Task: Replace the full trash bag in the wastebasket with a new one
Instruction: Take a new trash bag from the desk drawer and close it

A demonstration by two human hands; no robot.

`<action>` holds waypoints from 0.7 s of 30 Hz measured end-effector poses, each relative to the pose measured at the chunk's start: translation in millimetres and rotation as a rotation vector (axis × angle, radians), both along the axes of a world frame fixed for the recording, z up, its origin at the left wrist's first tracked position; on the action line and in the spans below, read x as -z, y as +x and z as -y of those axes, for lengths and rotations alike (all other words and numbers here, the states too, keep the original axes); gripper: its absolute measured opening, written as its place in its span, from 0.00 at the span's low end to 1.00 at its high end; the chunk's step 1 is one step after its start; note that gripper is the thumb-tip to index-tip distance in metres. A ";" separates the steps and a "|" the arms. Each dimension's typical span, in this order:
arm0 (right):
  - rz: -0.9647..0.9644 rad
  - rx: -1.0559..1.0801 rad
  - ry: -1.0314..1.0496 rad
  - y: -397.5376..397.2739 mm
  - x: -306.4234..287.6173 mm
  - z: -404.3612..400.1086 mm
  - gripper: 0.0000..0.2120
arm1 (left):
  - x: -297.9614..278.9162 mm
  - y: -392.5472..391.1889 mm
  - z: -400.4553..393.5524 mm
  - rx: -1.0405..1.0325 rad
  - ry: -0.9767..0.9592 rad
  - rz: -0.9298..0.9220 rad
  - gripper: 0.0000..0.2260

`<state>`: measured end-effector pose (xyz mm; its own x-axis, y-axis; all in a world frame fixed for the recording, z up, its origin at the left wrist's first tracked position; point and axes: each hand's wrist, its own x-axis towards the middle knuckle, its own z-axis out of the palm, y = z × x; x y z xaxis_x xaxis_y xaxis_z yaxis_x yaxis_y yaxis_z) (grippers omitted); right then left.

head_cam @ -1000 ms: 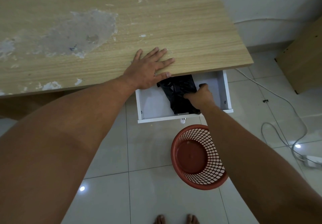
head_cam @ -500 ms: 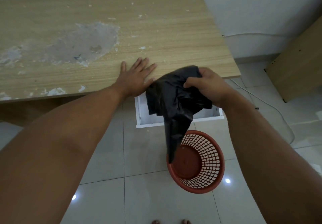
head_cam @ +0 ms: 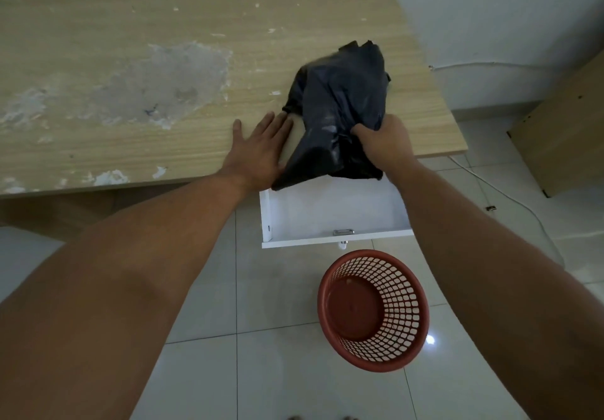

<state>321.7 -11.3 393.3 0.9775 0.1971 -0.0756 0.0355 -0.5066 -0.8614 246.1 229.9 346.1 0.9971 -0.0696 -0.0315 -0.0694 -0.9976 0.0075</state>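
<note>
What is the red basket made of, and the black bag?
The red basket looks like moulded plastic: matte, with an even grid of holes in its wall. The black bag, gripped by the right hand, seems thin plastic film: it crumples into folds and shines faintly.

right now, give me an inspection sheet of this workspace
surface: wooden desk, laminate worn and flaking in patches
job's things: black trash bag bunched on the desk's near edge; red wastebasket on the tiled floor, no liner in it
clutter: white drawer open, visible part bare
hands: left hand flat on the desk beside the bag; right hand, fingers gripping the bag
cables: white cable along the floor at right
surroundings: white wall, wooden cabinet
</note>
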 end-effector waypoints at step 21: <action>-0.105 0.230 0.308 -153.6 118.9 44.1 0.16 | -4.4 0.1 7.2 -0.029 0.025 -0.021 0.30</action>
<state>168.1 -55.4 274.4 0.9888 0.0029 -0.1494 -0.1455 -0.2084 -0.9672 246.2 222.7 350.5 0.9978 -0.0392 -0.0534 -0.0401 -0.9991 -0.0159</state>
